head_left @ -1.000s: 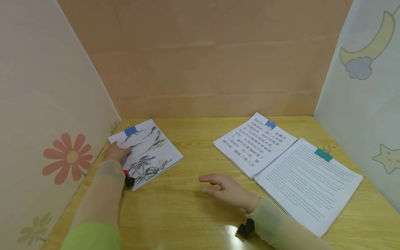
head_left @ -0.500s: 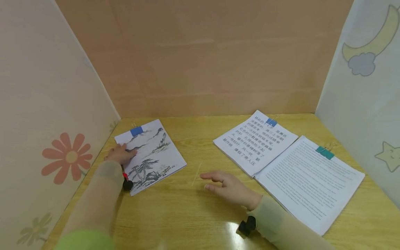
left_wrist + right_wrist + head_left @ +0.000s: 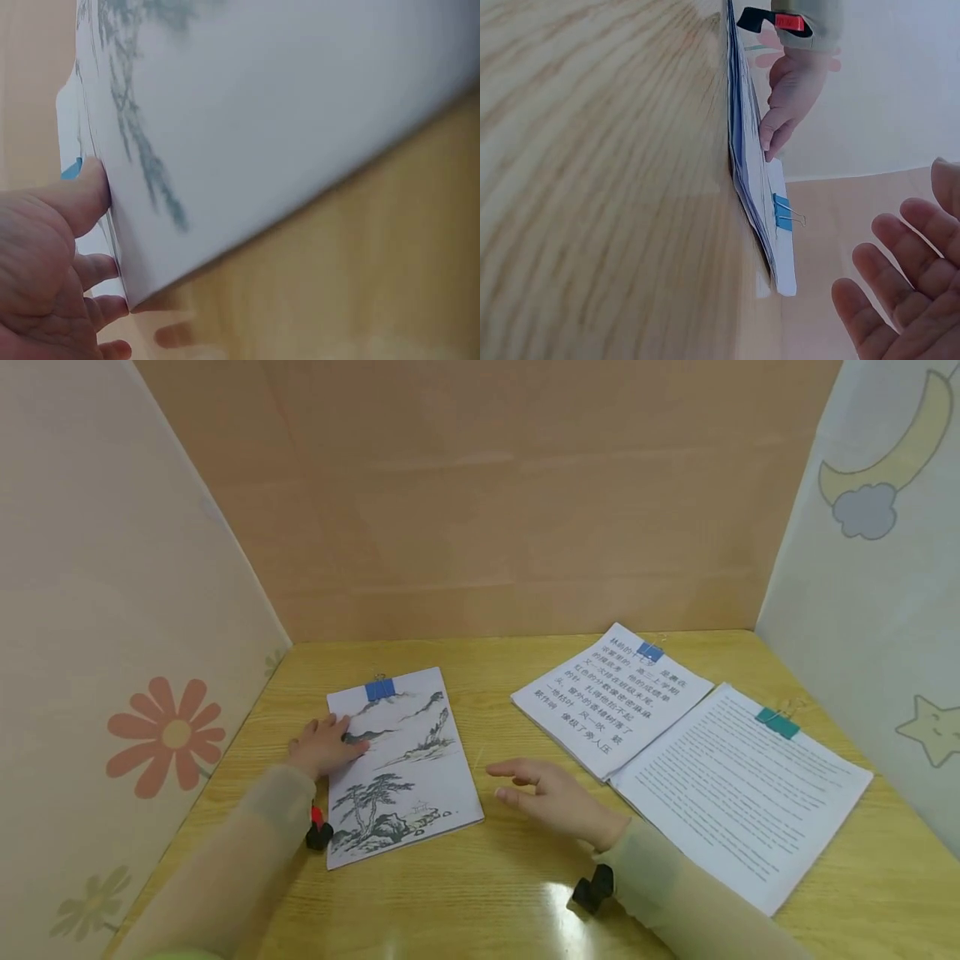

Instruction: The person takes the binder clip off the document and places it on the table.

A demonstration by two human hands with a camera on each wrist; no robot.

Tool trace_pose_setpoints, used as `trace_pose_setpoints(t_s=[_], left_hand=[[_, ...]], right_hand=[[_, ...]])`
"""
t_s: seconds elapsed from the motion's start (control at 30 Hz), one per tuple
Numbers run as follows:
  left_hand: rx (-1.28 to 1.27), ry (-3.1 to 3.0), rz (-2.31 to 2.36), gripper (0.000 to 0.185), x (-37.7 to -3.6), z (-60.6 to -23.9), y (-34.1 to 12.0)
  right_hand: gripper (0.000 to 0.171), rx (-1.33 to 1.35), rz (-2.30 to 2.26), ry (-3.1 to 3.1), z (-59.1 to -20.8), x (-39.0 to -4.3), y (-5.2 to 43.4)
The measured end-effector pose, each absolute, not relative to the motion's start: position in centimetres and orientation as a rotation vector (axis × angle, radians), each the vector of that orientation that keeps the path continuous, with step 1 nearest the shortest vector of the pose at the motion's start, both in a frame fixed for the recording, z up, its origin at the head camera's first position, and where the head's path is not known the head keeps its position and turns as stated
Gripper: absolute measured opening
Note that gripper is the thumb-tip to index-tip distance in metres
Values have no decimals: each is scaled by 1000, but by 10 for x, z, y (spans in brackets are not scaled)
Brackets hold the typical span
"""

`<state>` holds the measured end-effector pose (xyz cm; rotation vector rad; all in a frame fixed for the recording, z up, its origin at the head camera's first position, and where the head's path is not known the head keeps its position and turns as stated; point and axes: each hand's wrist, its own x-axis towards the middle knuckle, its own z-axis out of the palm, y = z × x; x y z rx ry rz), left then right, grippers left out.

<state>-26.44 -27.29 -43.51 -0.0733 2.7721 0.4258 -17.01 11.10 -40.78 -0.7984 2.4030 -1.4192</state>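
A clipped stack of paper (image 3: 420,760) lies on the table at the left, with a blue binder clip (image 3: 380,690) at its far edge. Mountains and trees are printed on its top sheet. My left hand (image 3: 322,747) holds it by the left edge, thumb on the sheet and fingers along the side; the left wrist view shows the hand (image 3: 45,255) at this edge. My right hand (image 3: 558,802) hovers between the stacks, holding nothing. Its fingers (image 3: 909,251) are spread and loosely bent in the right wrist view.
On the right, a stack printed with large characters (image 3: 600,702) carries another blue clip (image 3: 650,652). A second text stack (image 3: 742,793), with a green clip (image 3: 777,723), lies against it, nearer me. A brown wall (image 3: 517,510) stands behind the wooden table (image 3: 450,902).
The stack with the landscape print has moved right and toward me with my left hand. It has turned straighter. My right hand has barely moved.
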Motion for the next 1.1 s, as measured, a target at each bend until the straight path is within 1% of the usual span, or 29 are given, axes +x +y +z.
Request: trace_pose_setpoints(t_s=[0.17, 0.33, 0.5, 0.7, 0.83, 0.93, 1.1], left_hand=[[-30, 2788, 405, 87, -253, -433, -254], [35, 2803, 360, 84, -242, -430, -235], [77, 2810, 346, 80, -234, -429, -219], [111, 2827, 320, 82, -229, -437, -212], [128, 2836, 331, 83, -224, -437, -207], [133, 2839, 335, 81, -220, -434, -204], [148, 2852, 285, 80, -213, -428, -196]], right_hand=[[42, -771, -1411, 2435, -410, -179, 112], [43, -667, -1383, 2470, -411, -194, 110], [46, -531, -1376, 2467, -413, -217, 104], [47, -485, -1359, 2501, -414, -247, 92], [53, -447, -1307, 2546, -414, -265, 85], [57, -474, -1149, 2638, -418, -278, 80], [65, -576, -673, 2838, -430, -300, 76]])
